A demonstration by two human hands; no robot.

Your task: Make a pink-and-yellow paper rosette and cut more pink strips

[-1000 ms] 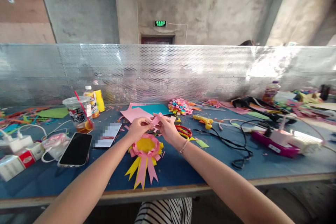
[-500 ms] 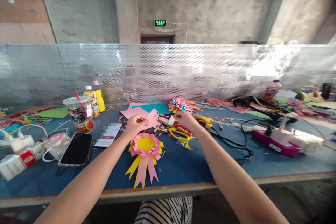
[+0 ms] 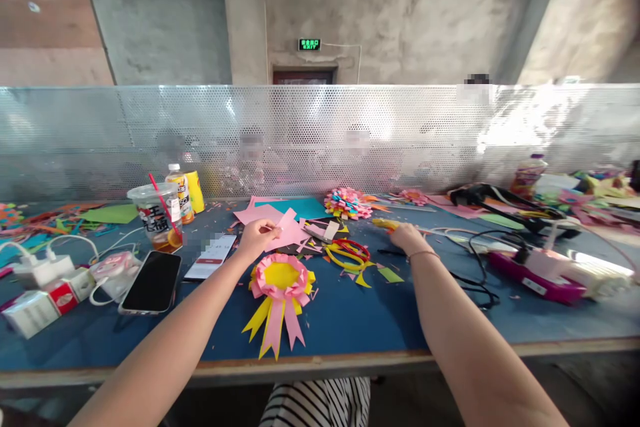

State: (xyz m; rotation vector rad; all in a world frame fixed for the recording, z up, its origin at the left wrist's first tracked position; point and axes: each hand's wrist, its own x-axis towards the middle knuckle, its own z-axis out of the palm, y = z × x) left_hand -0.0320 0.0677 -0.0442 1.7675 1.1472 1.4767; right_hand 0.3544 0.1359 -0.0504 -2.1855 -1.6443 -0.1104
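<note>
My left hand (image 3: 261, 238) is pinched on a piece of pink paper (image 3: 287, 228) above the table. To the right, my right hand (image 3: 407, 238) has its fingers on the yellow glue gun (image 3: 386, 223); how they close on it is partly hidden. Between the hands lie the scissors (image 3: 320, 233) with red and yellow handles (image 3: 349, 253), among paper scraps. Nearer the table's front edge is a pink and yellow paper rosette (image 3: 281, 275) with ribbon tails. A multicoloured paper flower (image 3: 345, 202) sits behind the scissors.
On the left are a phone (image 3: 151, 282), a second lit phone (image 3: 213, 255), a plastic cup (image 3: 159, 217), a bottle (image 3: 180, 193) and chargers (image 3: 43, 271). Black cables and a purple power strip (image 3: 535, 277) lie right. A perforated metal screen (image 3: 305, 140) stands behind.
My right hand has moved right, from beside the scissors to the yellow glue gun. A green paper scrap now shows where my right forearm was. My left hand still holds the pink paper.
</note>
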